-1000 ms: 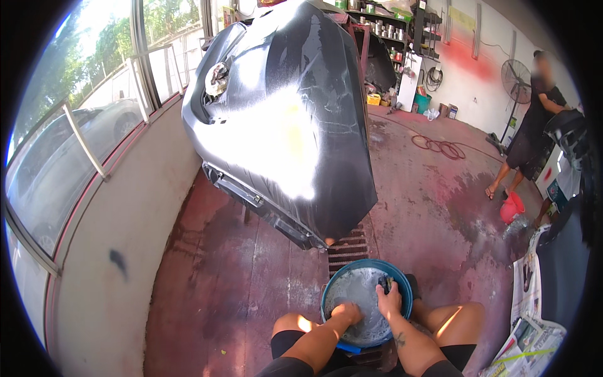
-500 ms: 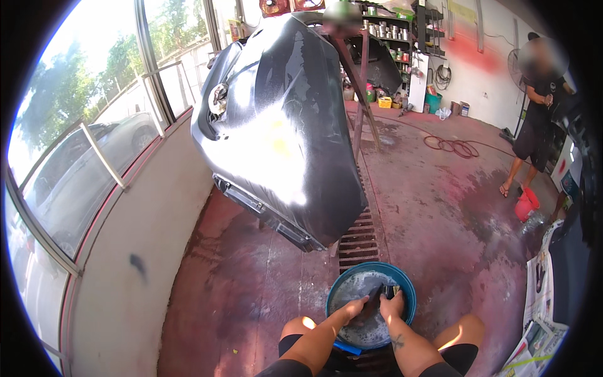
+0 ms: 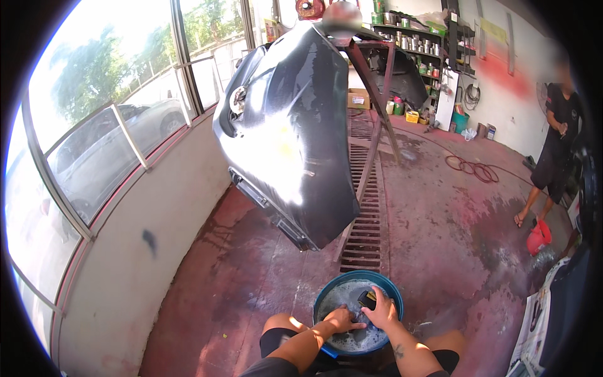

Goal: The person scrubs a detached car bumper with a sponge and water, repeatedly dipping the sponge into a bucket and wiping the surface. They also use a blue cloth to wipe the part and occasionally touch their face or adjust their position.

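A round blue-green basin (image 3: 398, 295) of cloudy, sudsy water stands on the floor between my knees. My right hand (image 3: 382, 310) grips a small black block (image 3: 367, 300) with a yellowish patch, held over the water near the basin's right side. Lower and to the left, my left hand (image 3: 341, 319) dips to the water surface, its fingers bent and partly covered by suds. What lies under those fingers is too dim to make out. Beyond the basin, a large dark car bumper (image 3: 314, 151) leans on a stand, with strong glare on its face.
A metal floor grate (image 3: 364, 235) runs from the basin beneath the brown stand (image 3: 378, 125). At right, a person (image 3: 562, 119) stands by a red bucket (image 3: 538, 237). A red hose (image 3: 472, 168) is coiled on the floor. Windows and a low wall (image 3: 163, 232) line the left.
My hands have separated slightly; the dark sheet seen between them no longer shows clearly. The right hand has turned, bringing the block toward the basin's middle. The whole view has shifted.
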Demonstrator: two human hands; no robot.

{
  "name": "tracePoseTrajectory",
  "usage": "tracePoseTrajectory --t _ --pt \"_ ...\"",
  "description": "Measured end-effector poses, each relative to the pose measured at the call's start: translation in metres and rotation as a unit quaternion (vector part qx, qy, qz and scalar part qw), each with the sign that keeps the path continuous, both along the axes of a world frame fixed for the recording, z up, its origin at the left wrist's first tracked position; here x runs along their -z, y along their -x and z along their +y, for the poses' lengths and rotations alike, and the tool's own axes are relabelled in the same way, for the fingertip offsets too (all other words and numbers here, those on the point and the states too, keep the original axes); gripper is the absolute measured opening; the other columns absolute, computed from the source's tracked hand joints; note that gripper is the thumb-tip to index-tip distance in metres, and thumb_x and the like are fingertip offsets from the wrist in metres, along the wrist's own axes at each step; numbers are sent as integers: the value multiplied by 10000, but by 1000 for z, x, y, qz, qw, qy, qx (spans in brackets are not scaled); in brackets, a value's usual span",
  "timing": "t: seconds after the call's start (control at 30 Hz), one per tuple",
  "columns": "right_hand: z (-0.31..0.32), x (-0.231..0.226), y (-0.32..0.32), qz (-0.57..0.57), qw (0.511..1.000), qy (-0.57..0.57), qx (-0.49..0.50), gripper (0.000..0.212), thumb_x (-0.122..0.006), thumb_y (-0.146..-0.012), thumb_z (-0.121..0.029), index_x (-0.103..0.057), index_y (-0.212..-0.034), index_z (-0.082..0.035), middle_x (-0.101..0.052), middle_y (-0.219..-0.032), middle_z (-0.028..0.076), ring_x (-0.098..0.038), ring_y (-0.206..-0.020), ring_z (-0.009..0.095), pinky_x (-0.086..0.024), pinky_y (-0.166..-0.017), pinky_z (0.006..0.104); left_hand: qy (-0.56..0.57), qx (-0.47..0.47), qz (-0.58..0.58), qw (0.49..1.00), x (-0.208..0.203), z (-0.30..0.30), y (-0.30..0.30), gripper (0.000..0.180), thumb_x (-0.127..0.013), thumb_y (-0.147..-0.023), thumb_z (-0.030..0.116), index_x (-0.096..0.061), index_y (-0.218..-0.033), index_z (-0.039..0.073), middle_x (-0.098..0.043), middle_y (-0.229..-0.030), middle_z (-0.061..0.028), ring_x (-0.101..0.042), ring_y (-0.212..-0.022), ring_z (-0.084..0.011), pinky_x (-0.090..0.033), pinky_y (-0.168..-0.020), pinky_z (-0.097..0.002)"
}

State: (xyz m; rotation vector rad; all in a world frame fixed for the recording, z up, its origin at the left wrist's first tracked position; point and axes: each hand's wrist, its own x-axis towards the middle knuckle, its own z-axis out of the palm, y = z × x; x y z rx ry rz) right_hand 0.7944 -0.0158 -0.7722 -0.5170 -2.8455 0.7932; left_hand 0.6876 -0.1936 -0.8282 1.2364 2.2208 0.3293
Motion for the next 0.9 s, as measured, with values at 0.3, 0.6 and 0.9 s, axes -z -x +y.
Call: tracePoseTrajectory --t 0.3,0.6,0.9 --pt "14 57 7 62 990 85 -96 686 -802 -914 -321 -568 -1518 -96 -671 -1383 241 -649 -1293 458 -532 -1102 525 -16 -17 -113 993 53 8 -19 766 -480 -1049 776 -769 -1356 137 -747 -1301 -274 -690 -1271 -457 -507 -1141 -529" --pt "13 42 -2 -189 981 24 -40 710 -729 -911 -97 -521 -1589 -75 -620 -1517 269 -629 -1390 450 -502 -1151 591 -15 -24 -30 999 39 47 -3 610 -503 -1047 601 -761 -1309 114 -749 -1216 -241 -701 -1167 -407 -533 -1041 -511" --pt "18 75 4 -74 991 19 -107 755 -723 -917 -30 -453 -1620 -90 -535 -1536 325 -592 -1391 501 -526 -1141 536 -44 -27 -6 999 40 53 3 459 -526 -1045 427 -753 -1261 92 -751 -1131 -209 -713 -1063 -357 -559 -941 -492"
